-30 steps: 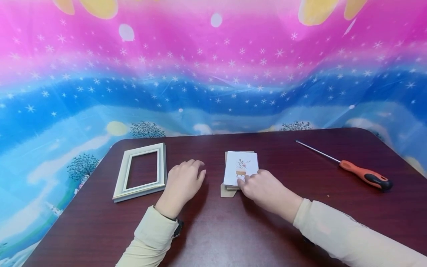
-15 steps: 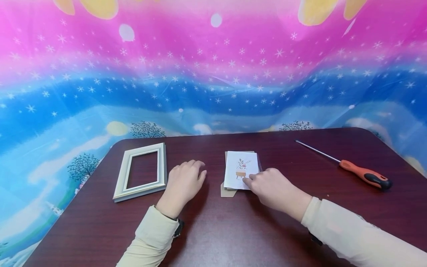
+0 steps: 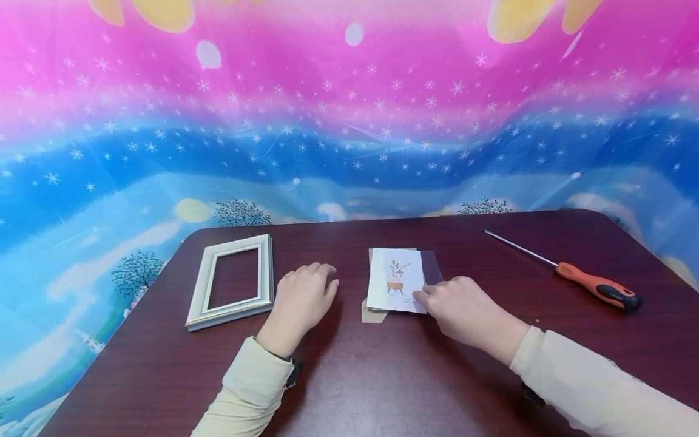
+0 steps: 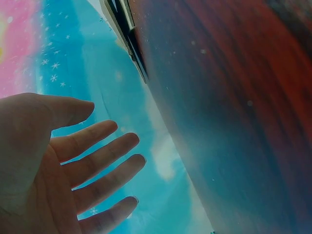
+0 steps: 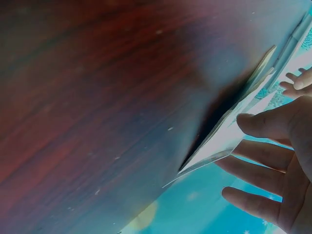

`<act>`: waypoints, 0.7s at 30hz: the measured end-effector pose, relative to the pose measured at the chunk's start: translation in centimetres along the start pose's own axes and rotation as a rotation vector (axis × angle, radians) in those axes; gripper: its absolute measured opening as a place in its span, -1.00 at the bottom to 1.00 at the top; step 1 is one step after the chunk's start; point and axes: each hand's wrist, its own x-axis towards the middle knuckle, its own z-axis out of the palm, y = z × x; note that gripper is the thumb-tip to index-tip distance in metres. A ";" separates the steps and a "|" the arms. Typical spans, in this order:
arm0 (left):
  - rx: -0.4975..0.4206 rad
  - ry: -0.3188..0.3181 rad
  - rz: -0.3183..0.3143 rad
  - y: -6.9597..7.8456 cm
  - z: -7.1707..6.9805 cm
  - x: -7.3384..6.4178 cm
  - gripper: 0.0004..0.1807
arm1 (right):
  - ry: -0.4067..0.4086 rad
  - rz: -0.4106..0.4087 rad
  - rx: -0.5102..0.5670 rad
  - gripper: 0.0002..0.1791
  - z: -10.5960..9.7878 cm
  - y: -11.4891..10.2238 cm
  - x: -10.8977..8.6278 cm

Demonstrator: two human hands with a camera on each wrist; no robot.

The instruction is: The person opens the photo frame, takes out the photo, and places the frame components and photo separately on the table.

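Note:
A white card (image 3: 395, 276) printed with a potted plant lies on brown backing board (image 3: 374, 314) at mid-table. A clear sheet (image 3: 432, 265) sticks out past the card's right edge. My right hand (image 3: 472, 312) touches this small stack with its fingertips at the card's lower right. In the right wrist view the right hand's fingers (image 5: 258, 178) are fairly straight, and the thumb stands apart from them. My left hand (image 3: 302, 306) is held near the picture frame (image 3: 264, 267), with spread, relaxed fingers and nothing in it. That empty palm also shows in the left wrist view.
A screwdriver (image 3: 595, 285) with an orange and black handle lies at the right of the dark wooden table (image 3: 371, 382). Behind the table hangs a colourful snowflake-patterned cloth (image 3: 349, 121).
My right hand has slid to the right across the card, and the clear sheet has come out further beyond the card's right edge. The left hand stays almost still.

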 end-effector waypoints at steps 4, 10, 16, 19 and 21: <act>0.001 0.005 0.005 0.0 0.0 0.0 -0.76 | 0.009 0.005 0.011 -0.76 0.0 0.3 -0.4; 0.000 0.006 0.006 0.0 0.1 0.0 -0.76 | 0.012 0.008 -0.029 -0.75 0.0 0.7 -1.0; -0.001 0.009 0.005 0.0 0.1 -0.1 -0.76 | -0.008 0.016 -0.025 -0.69 0.1 1.0 -1.4; 0.000 0.007 0.005 0.0 0.1 -0.1 -0.76 | -0.010 0.020 -0.019 -0.68 0.2 1.1 -1.5; 0.001 0.005 0.005 0.0 0.1 -0.1 -0.76 | -0.006 0.017 -0.024 -0.68 0.2 1.1 -1.6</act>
